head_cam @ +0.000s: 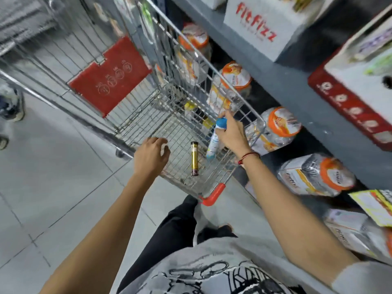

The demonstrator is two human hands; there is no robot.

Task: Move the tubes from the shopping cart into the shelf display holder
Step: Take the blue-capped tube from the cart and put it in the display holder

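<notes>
A wire shopping cart (pixel 148 115) stands beside the shelf. A gold tube (pixel 194 159) with dark ends lies on the cart's wire floor near its handle end. My right hand (pixel 230 132) is shut on a white tube with a blue cap (pixel 215 139), held upright inside the cart. My left hand (pixel 151 155) hovers over the cart's near left rim, fingers curled and apart, holding nothing. Two yellow-capped tubes (pixel 191 107) lie deeper in the cart. A white "fitfizz" display box (pixel 261 26) sits on the upper shelf.
Clear jars with orange lids (pixel 280 126) fill the lower shelf at the right. A red and white carton (pixel 350 98) sits on the upper shelf. The cart's red child-seat flap (pixel 110 75) and red handle end (pixel 214 195) are visible. Another person's shoe (pixel 12 105) stands at far left.
</notes>
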